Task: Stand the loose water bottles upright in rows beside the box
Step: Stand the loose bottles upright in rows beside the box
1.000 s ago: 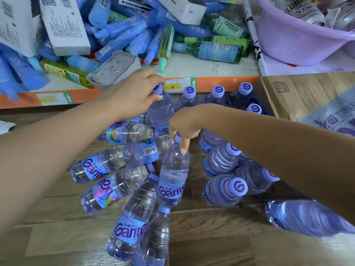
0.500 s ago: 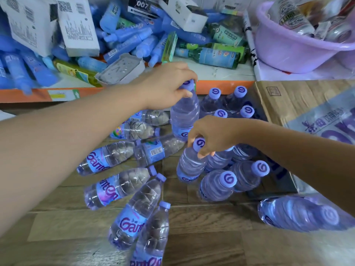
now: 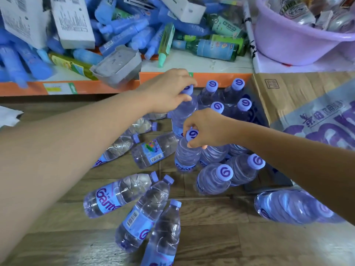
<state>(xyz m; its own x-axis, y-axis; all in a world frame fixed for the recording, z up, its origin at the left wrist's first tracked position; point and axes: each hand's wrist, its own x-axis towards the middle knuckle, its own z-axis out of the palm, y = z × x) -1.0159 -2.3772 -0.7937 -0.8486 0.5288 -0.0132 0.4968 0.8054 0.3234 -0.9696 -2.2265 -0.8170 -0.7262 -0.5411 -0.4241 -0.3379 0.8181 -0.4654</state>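
Note:
My left hand [image 3: 166, 91] grips the purple cap of an upright water bottle [image 3: 182, 116] at the left end of the back row. My right hand [image 3: 206, 127] pinches the cap of another upright bottle [image 3: 185, 156] in front of it. Several bottles [image 3: 221, 175] with purple caps stand in rows left of the cardboard box [image 3: 288, 93]. Several loose bottles [image 3: 117, 192] lie on their sides on the wooden floor to the left and in front. One more bottle [image 3: 292, 206] lies at the lower right.
A low shelf with an orange edge [image 3: 76, 86] runs along the back, piled with blue bottles, green bottles and white cartons. A purple plastic basin [image 3: 299, 43] with packets sits at the top right. White paper [image 3: 9, 116] lies at the far left.
Both hands have carried their bottles rightward into the rows. The right hand's bottle, which lay tilted among the loose ones, now stands upright.

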